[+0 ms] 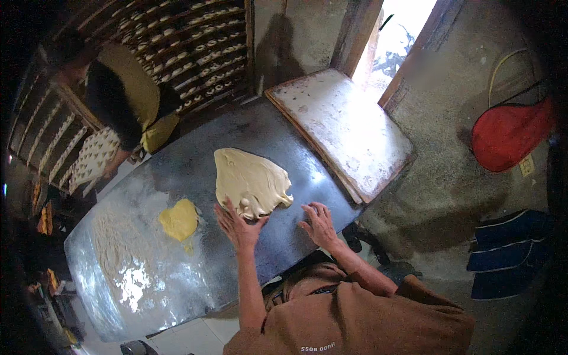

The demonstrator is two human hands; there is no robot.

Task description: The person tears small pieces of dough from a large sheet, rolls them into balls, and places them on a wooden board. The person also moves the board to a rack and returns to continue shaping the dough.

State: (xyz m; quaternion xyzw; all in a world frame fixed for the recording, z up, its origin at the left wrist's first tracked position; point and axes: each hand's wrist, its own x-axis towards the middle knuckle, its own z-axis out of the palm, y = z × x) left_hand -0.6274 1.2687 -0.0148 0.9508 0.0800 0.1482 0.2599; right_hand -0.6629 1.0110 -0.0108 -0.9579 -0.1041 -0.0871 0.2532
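A large slab of pale, soft dough lies spread on the dark, shiny table, its near edge rumpled into folds. My left hand rests at that near edge, fingers spread and touching the dough. To the right, apart from the dough, my right hand hovers over or lies on the table with its fingers loosely apart and nothing in them. Left of the dough sits a smaller yellow lump, soft like butter or batter, with a smear trailing below it.
A worn white board leans or lies at the table's far right. Racks of shaped pieces line the back left, where another person holds a tray of small pieces. A red bag hangs on the right wall.
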